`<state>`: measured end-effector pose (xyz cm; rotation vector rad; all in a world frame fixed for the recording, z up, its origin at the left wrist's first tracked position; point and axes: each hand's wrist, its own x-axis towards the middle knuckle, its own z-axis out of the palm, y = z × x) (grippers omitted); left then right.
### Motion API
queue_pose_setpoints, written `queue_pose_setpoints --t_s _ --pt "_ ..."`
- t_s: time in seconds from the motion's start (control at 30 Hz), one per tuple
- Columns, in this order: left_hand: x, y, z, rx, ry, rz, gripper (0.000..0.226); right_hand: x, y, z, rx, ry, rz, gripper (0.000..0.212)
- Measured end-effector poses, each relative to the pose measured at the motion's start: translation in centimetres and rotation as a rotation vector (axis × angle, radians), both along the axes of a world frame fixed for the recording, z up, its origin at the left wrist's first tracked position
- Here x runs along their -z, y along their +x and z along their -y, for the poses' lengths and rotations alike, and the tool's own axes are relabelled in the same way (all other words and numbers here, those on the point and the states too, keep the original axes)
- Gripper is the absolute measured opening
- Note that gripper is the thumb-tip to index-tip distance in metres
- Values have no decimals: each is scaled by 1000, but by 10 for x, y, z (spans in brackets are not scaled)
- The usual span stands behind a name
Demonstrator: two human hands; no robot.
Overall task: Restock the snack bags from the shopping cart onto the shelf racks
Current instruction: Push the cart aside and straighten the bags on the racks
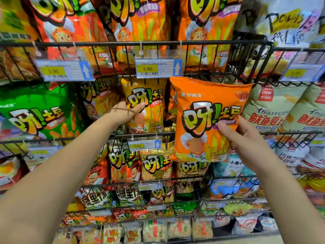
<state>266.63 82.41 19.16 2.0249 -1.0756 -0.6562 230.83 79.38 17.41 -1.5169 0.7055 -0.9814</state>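
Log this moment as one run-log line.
left hand: grips yellow bag in rack | right hand: holds orange bag | orange bag: unshelved

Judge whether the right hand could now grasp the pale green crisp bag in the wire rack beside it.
Probably not yet: the right hand is occupied, pinching the glossy orange snack bag. The pale green crisp bag stands close by, front mostly uncovered, so the way looks free otherwise.
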Motion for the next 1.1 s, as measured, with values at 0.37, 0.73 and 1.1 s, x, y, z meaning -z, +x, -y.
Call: queue_pose_setpoints --t_s 0.37,0.73,1.1 --pt "5 0 -6 -61 10 152 60 -3 -5 -5 -28 18 13 70" --pt "9 26 -18 -102 -75 -324 120 4 -7 -5 -42 11 6 73" --pt "7 14 0 -47 -20 52 58 3 -2 -8 -64 4 3 41"
